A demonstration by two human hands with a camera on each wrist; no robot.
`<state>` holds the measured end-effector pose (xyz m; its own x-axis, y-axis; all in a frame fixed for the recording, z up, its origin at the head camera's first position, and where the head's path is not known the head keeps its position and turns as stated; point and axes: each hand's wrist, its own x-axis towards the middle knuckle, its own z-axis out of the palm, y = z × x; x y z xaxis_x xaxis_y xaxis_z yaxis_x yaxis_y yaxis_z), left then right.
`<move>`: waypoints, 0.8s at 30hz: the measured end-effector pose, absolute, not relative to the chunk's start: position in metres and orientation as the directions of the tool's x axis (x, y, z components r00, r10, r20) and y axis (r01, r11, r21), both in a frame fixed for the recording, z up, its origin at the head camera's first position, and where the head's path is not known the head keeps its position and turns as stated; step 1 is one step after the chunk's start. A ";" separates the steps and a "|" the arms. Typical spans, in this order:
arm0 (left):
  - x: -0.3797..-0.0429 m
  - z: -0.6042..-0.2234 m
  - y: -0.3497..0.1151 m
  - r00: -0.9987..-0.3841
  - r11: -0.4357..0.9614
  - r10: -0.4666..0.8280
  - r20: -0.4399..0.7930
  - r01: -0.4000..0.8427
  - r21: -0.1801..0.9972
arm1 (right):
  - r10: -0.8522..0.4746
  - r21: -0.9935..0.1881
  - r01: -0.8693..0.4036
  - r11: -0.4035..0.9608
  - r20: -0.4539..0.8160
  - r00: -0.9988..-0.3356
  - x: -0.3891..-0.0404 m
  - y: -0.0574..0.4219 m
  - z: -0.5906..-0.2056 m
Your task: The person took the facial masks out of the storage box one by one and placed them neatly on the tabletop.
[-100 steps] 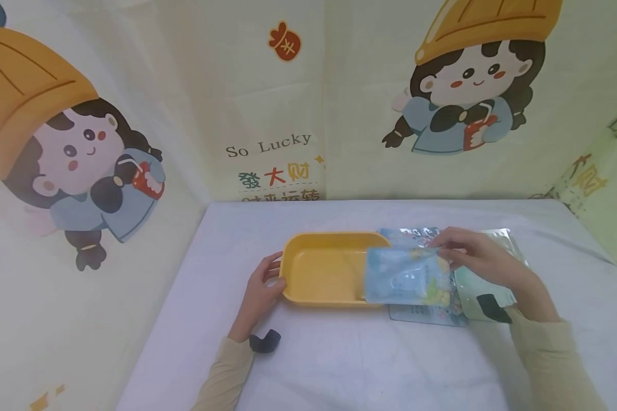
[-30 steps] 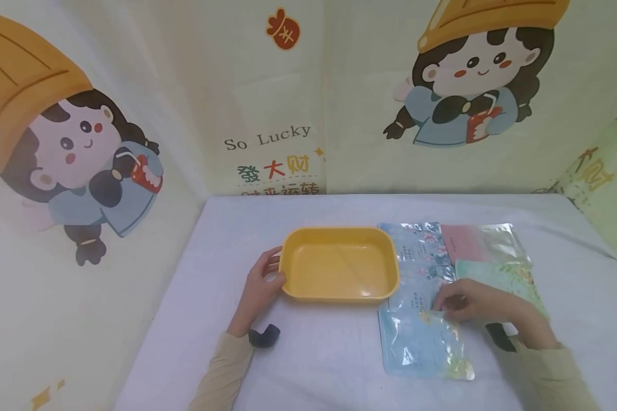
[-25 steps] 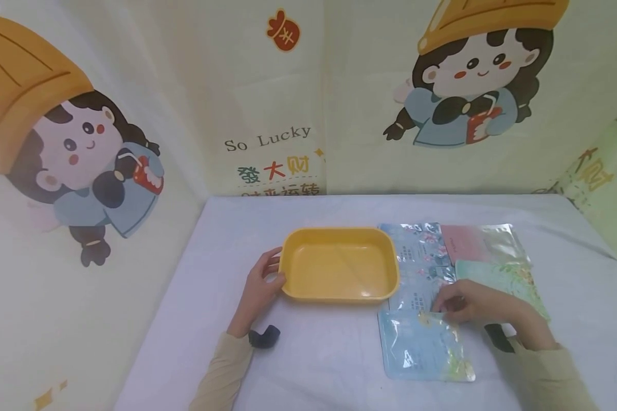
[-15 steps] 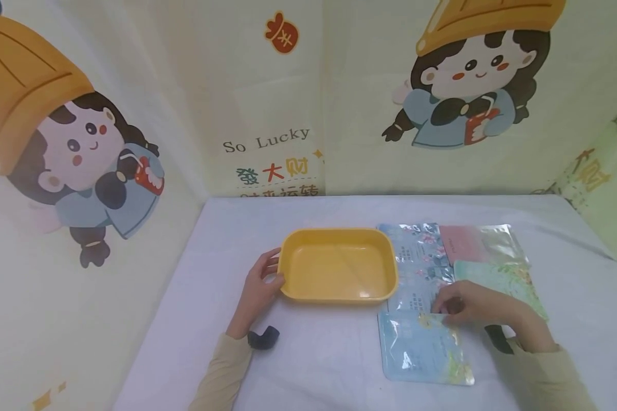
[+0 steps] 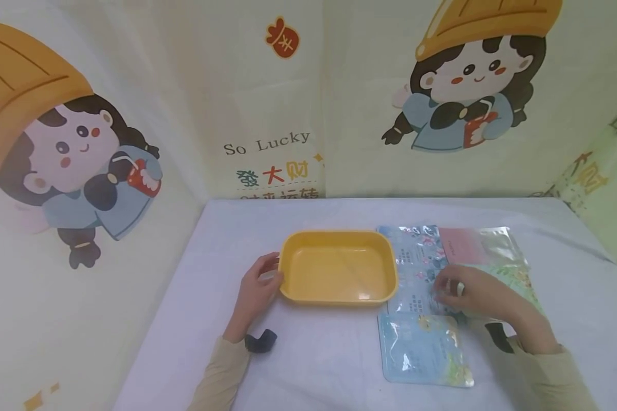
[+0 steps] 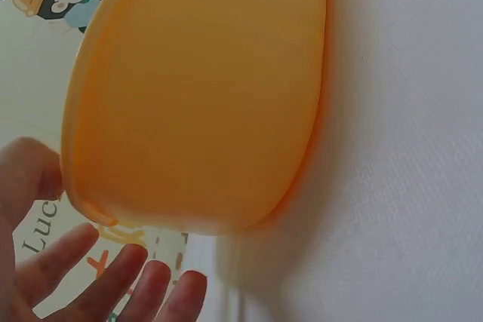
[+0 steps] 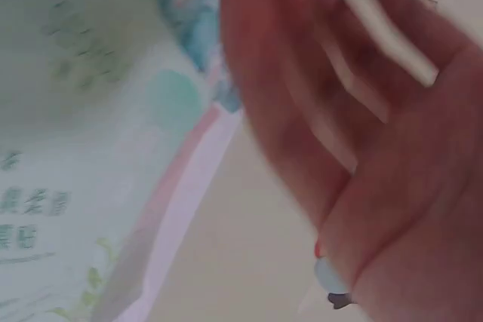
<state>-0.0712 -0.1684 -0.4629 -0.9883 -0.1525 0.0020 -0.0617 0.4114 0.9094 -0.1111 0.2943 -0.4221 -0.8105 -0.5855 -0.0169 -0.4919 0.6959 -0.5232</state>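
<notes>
My left hand [image 5: 257,291] stays at the left end of the yellow tray [image 5: 336,268], fingers spread in the left wrist view. Its thumb [image 6: 34,175] is at the rim, and the other fingertips are apart from it there. Over the flat foil sachets hovers my right hand [image 5: 475,291], fingers loosely bent, nothing seen in them. Just in front of it a light-blue sachet [image 5: 416,351] with yellow-green print lies flat. Behind are two blue floral sachets [image 5: 416,245], a pink-and-silver sachet [image 5: 463,244] and a pale green sachet [image 7: 90,133], partly hidden by the hand.
A white cloth [image 5: 308,359] covers the table under everything. Printed curtains [image 5: 267,103] stand close behind and at both sides. The tray's right end meets the blue floral sachets.
The light-blue sachet, earlier held over the tray's right end, was laid at the front of the sachets. My right hand has since let go and risen slightly backward. Left hand stays by the tray.
</notes>
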 end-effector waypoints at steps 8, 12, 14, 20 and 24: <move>-0.072 -0.450 -0.169 -0.976 0.394 -0.195 0.091 0.007 0.919 | -0.499 -0.447 -0.508 0.736 0.148 -0.854 -0.115 0.289 -0.406; -0.076 -0.441 -0.166 -0.965 0.424 -0.194 0.174 0.077 0.903 | -0.493 -0.422 -0.543 0.726 0.232 -0.839 -0.115 0.282 -0.397; -0.077 -0.438 -0.164 -0.960 0.447 -0.188 0.208 0.105 0.888 | -0.488 -0.413 -0.556 0.722 0.267 -0.831 -0.114 0.277 -0.393; -0.075 -0.425 -0.156 -0.946 0.524 -0.166 0.277 0.153 0.838 | -0.470 -0.415 -0.580 0.701 0.342 -0.814 -0.113 0.259 -0.376; -0.073 -0.416 -0.150 -0.944 0.604 -0.131 0.303 0.166 0.779 | -0.460 -0.424 -0.585 0.691 0.367 -0.809 -0.113 0.244 -0.366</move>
